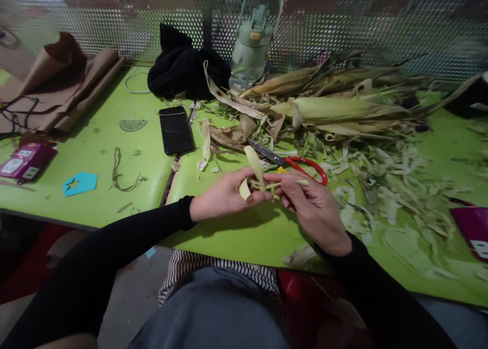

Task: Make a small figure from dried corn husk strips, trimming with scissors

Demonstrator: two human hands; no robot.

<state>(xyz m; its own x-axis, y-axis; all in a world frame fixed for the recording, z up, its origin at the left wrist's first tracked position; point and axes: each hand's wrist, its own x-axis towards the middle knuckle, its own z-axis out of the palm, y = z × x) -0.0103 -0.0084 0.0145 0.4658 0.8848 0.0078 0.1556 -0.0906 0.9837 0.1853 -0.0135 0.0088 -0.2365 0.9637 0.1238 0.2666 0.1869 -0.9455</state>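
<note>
My left hand (224, 194) and my right hand (310, 207) meet just above the green table (236, 234), both pinched on pale corn husk strips (259, 182) folded together between the fingertips. One strip curls upward from the left fingers. Red-handled scissors (301, 165) lie on the table right behind my hands. Both sleeves are black.
A heap of unhusked corn cobs (335, 109) and husk scraps (385, 186) covers the right side. A black phone (175, 130), a black cloth (183, 67), a green water bottle (253, 39), brown paper bags (57, 85), a blue star cut-out (79, 183) and purple cards (26, 161) lie around.
</note>
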